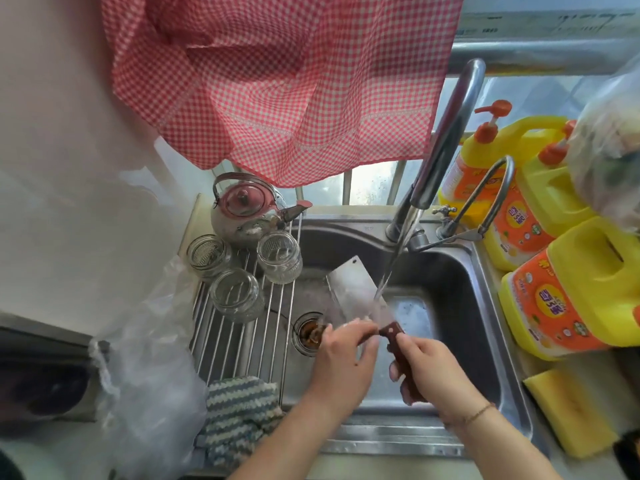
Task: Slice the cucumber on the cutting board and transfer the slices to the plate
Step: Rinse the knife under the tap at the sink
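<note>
Cleaver (356,292): our right hand (433,368) grips its handle; blade runs up-left beyond our left hand (343,358), whose fingers rub it under the faucet stream (388,271).

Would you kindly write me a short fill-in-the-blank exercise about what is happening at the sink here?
1. The right hand grips the cleaver by its ____ handle.
2. Water from the faucet falls onto the cleaver's ____.
3. ____ glass jars stand on the wire rack beside the kettle.
4. The detergent jugs right of the sink are ____ in colour.

Missing words: wooden; blade; three; yellow
</note>
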Demonstrator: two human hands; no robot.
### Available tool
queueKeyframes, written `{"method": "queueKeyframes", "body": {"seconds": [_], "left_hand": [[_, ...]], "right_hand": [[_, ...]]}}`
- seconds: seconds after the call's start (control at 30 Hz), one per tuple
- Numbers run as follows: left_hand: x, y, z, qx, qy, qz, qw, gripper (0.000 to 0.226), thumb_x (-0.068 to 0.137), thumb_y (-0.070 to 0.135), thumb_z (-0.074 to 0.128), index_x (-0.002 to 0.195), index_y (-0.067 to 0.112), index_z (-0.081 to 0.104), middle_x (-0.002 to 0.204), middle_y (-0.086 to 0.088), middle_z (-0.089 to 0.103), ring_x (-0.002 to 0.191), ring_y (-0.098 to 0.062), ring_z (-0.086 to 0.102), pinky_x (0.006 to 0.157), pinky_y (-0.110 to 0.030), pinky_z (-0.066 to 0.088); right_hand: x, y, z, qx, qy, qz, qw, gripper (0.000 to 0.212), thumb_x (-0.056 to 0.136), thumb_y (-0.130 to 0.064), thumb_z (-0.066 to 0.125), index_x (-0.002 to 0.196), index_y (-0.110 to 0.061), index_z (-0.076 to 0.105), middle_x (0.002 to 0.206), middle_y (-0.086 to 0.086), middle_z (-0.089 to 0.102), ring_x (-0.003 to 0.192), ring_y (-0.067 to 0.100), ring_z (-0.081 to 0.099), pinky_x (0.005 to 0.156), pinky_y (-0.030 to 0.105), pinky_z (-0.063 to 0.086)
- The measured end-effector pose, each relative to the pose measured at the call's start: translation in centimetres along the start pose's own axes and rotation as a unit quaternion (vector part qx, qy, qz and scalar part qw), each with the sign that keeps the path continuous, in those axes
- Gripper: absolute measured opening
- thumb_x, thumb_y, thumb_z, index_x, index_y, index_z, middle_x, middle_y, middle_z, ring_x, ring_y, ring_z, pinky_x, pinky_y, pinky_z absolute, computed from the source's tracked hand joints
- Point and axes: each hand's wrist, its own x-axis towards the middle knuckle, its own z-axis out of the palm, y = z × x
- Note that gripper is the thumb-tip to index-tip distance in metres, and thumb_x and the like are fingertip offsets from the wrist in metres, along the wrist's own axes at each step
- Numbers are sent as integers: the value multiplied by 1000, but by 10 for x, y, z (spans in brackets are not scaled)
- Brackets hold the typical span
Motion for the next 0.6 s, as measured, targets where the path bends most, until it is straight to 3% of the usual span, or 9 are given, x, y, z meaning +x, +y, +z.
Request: {"method": "queueKeyframes", "body": {"seconds": [0.1, 0.23, 0.3, 0.4, 0.43, 0.5, 0.53, 0.6], "left_hand": [[-12, -13, 8, 78, 5, 80, 994, 39, 93, 39, 46, 114, 22, 74, 125, 7, 69, 125, -8, 57, 117, -47, 22], [-21, -30, 12, 96, 47, 150, 983, 27, 94, 30, 52, 108, 21, 74, 121, 4, 71, 124, -14, 59, 113, -57, 29], [-23, -34, 9, 71, 85, 177, 978, 20, 94, 25, 55, 104, 22, 73, 119, 5, 71, 124, -12, 59, 113, -50, 35], [-31, -29, 2, 20, 119, 187, 975, 16, 93, 17, 59, 97, 18, 75, 110, 13, 68, 116, -7, 59, 107, -23, 42], [-33, -21, -2, 8, 110, 153, 982, 15, 92, 17, 59, 93, 21, 74, 103, 21, 66, 108, -1, 60, 100, -16, 44], [-34, -7, -3, -43, 32, 0, 999, 19, 95, 26, 58, 80, 26, 70, 81, 25, 67, 87, 6, 62, 83, -15, 46], [-31, -2, -2, -100, -14, -96, 990, 25, 95, 36, 56, 76, 24, 68, 72, 19, 67, 77, 4, 62, 78, -20, 47], [-21, 2, 1, -256, -44, -235, 937, 40, 90, 54, 54, 80, 18, 69, 64, 6, 64, 66, -8, 62, 72, -30, 52]], "right_hand": [[3, 0, 2, 124, -64, 83, 987, 42, 105, -32, 38, 97, 1, 63, 61, 11, 58, 41, 22, 45, 47, 29, 42], [7, 0, 9, 186, -98, 127, 969, 41, 104, -33, 39, 95, -2, 64, 59, 9, 54, 43, 20, 40, 47, 27, 42], [8, -1, 13, 196, -106, 136, 965, 41, 104, -35, 38, 94, -4, 62, 59, 8, 53, 43, 20, 40, 49, 27, 43], [9, -5, 20, 199, -108, 132, 965, 40, 104, -37, 37, 93, -5, 59, 58, 7, 52, 42, 19, 41, 49, 26, 40], [9, -5, 22, 194, -105, 125, 967, 40, 104, -37, 37, 92, -6, 58, 56, 7, 52, 40, 20, 41, 48, 26, 40], [9, -5, 27, 166, -89, 97, 977, 41, 104, -36, 37, 89, -4, 58, 55, 7, 52, 39, 21, 44, 46, 27, 42], [9, -4, 29, 144, -75, 76, 984, 43, 104, -34, 36, 87, -3, 60, 54, 8, 54, 39, 22, 45, 46, 28, 44], [6, -1, 34, 107, -51, 37, 992, 46, 105, -30, 34, 83, 0, 61, 53, 9, 55, 38, 24, 47, 43, 28, 45]]}}
